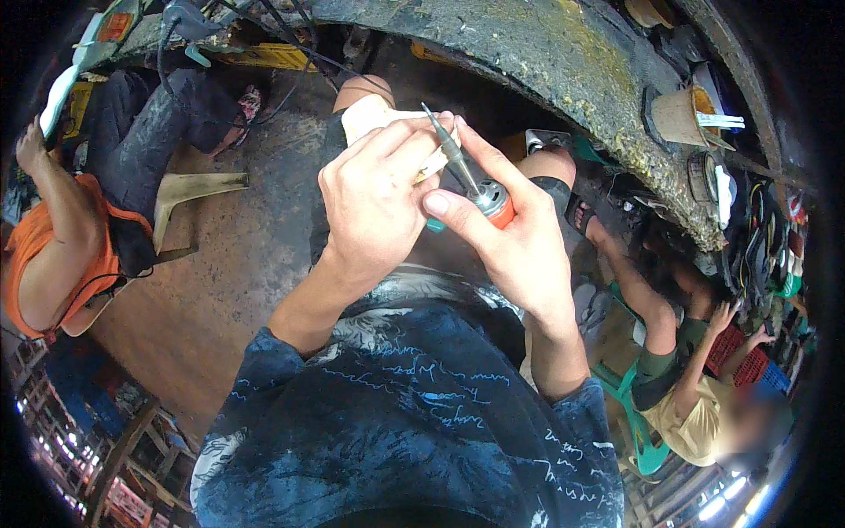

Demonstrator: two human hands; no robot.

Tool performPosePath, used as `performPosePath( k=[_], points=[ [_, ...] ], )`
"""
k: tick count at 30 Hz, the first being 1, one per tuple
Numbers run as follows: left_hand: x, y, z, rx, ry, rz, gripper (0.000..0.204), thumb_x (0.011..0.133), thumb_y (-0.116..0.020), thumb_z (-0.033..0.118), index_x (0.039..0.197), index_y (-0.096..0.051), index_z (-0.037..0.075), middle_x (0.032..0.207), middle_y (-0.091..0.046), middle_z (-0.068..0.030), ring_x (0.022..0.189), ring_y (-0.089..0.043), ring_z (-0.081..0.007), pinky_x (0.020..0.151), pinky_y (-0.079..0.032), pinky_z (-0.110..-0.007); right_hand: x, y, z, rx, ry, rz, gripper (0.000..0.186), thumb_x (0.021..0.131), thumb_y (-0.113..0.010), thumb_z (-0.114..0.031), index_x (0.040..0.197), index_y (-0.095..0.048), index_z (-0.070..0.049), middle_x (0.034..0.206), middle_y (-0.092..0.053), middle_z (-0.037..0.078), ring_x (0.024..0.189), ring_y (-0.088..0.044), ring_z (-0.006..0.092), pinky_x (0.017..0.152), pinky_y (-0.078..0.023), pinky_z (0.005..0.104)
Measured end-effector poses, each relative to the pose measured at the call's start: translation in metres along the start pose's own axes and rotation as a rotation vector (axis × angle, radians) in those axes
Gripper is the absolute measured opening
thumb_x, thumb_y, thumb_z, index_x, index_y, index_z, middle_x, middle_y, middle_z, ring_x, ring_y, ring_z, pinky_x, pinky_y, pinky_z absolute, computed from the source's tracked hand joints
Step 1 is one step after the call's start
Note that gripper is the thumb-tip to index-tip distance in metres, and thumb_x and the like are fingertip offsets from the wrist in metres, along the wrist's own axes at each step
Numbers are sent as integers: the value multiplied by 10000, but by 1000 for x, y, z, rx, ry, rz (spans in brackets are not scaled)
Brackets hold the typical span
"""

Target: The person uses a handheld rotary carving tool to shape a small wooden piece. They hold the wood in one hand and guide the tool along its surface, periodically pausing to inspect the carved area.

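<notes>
My left hand (pixel 370 194) is closed around a cream-coloured piece (pixel 363 121) with a broad end, held above my knees. Its exact kind is hard to make out because my fingers cover much of it. In my right hand (pixel 532 251) is a hand tool with a long tapered metal tip (pixel 454 155), a vented grey collar and an orange body (pixel 500 211). The tip points up and away from me, crossing in front of my left fingers. Both hands are close together, with fingertips nearly meeting at the cream piece.
A rough, crusted workbench (pixel 563 70) curves across the far side, bearing a stained tub (pixel 678 116) and a round tin (pixel 702 176). Black cables (pixel 286 35) hang at the far left. Co-workers sit at left, by a pale plastic stool (pixel 180 198), and at right, on a green chair (pixel 650 449).
</notes>
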State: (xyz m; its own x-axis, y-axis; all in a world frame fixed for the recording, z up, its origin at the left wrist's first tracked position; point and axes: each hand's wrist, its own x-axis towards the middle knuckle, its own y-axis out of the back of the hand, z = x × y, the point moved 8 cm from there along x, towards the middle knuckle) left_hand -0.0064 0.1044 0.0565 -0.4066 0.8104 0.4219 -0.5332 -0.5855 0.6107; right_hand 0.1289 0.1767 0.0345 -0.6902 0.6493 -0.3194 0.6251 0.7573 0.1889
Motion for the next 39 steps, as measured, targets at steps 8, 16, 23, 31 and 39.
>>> performPosePath(
  k=[8,16,23,31,39],
  points=[
    [-1,-1,0,17,-96,36,460,779,-804,28,1235,-824,82,1155,-818,-109,1010,-795,-300,875,-653,-376,-7,1,-5,-204,-109,-50,809,958,-895,-218,1628,-524,44,1415,-747,151,1276,-671,140,1128,-503,310],
    [0,-2,1,25,16,-4,429,795,-792,-27,1207,-843,82,1159,-832,-120,1020,-810,-313,886,-651,-373,3,1,1,58,25,-8,752,981,-867,-181,1618,-537,45,1500,-695,171,1337,-643,155,1180,-469,321],
    [1,-3,5,20,-16,3,423,799,-784,-26,1207,-836,71,1165,-827,-122,1008,-805,-320,886,-647,-376,-1,6,-3,-39,-28,-13,767,964,-890,-228,1598,-559,49,1452,-721,168,1307,-661,161,1162,-489,328],
    [0,-5,3,19,-30,-20,405,813,-779,-3,1202,-839,90,1178,-826,-121,1013,-805,-312,885,-646,-375,-1,9,-3,-102,-26,7,792,956,-901,-240,1612,-551,33,1389,-754,151,1258,-675,145,1129,-504,313],
    [4,-13,-15,-167,21,47,360,847,-841,35,1207,-837,59,1116,-843,-121,976,-825,-293,876,-659,-383,2,10,6,46,-42,-1,791,972,-884,-263,1644,-533,-38,996,-755,34,820,-686,90,747,-561,266]
  ],
)
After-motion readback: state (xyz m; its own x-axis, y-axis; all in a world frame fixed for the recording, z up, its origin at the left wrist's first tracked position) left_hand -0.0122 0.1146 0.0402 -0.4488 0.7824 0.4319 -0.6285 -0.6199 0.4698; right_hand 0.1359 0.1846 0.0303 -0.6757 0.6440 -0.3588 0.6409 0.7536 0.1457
